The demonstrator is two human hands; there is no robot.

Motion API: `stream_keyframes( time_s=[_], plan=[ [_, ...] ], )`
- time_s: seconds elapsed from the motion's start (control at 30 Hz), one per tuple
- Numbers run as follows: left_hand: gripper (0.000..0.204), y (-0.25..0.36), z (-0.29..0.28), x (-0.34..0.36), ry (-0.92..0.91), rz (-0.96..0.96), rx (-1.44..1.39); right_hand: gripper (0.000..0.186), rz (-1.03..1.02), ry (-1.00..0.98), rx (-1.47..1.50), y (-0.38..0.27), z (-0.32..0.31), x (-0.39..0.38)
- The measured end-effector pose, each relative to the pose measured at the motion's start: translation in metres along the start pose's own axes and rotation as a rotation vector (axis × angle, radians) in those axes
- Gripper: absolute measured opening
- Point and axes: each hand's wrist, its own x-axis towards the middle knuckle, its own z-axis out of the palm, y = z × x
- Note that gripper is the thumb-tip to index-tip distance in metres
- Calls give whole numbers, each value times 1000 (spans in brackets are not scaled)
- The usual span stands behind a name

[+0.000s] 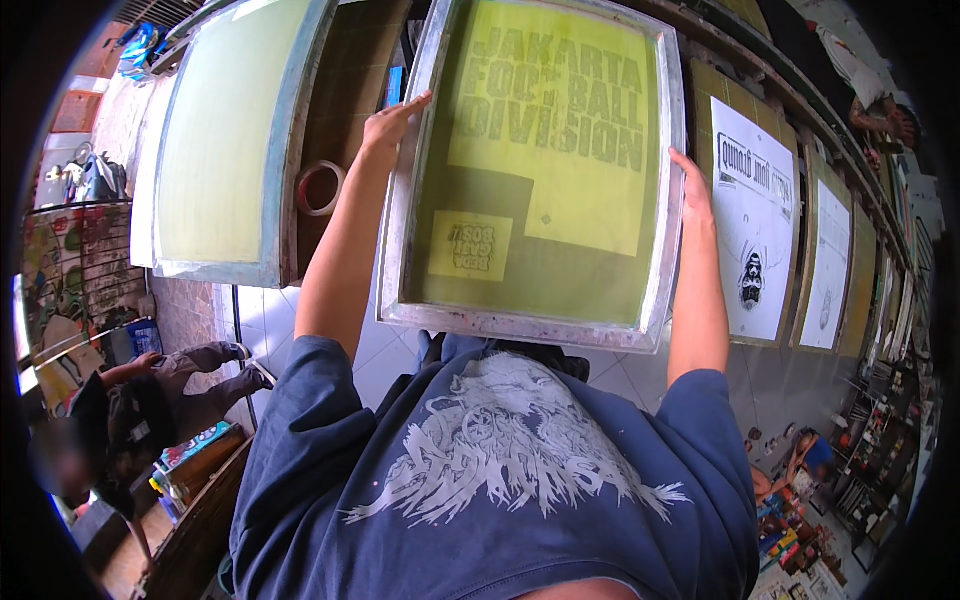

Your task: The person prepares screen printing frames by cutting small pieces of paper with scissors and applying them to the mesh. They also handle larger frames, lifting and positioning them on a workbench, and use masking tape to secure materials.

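A screen-printing frame (530,322) with pale metal rails and yellow-green mesh is held up in front of me, tilted slightly. Dark block lettering shows in the mesh's upper part, and a small lettered square sits at lower left. My left hand (393,122) grips the left rail with its fingers laid along the edge. On the opposite rail, my right hand (692,188) has its thumb on the edge; its other fingers are hidden behind the frame. Beneath, the table's near edge is partly covered by the frame.
Left of my arm stands another screen (225,130) with a blue-grey border, beside a tape roll (340,186). Printed sheets (750,215) lie on more frames to the right. A person (190,385) is at the left, another (885,115) at upper right, another (800,465) at lower right.
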Motion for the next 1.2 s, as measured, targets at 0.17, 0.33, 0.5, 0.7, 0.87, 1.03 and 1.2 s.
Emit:
stream_keyframes(
  time_s=[0.17, 0.33, 0.5, 0.7, 0.87, 1.03, 1.2],
  plan=[
    [90, -2, 1, 1, 20, 25, 5, 46, 18, -25, 9, 2, -4, 5],
    [92, -4, 0, 5, 2, 25, -2, 48, 48, -19, 15, 2, -4, 6],
    [93, -6, -1, 8, 10, 8, 22, 49, 86, -69, 40, -1, -4, 4],
    [88, -2, 1, 5, 51, -10, 33, 46, 115, -108, 87, -2, -4, 8],
    [94, -3, -1, 1, 8, 19, 18, 38, 138, -102, 115, -3, -5, 9],
    [81, -9, -3, 7, -10, -32, -37, 36, 149, -85, 132, 0, -3, 11],
    [77, -10, -5, 11, 14, -46, -8, 37, 133, -89, 134, 0, -3, 10]
  ],
)
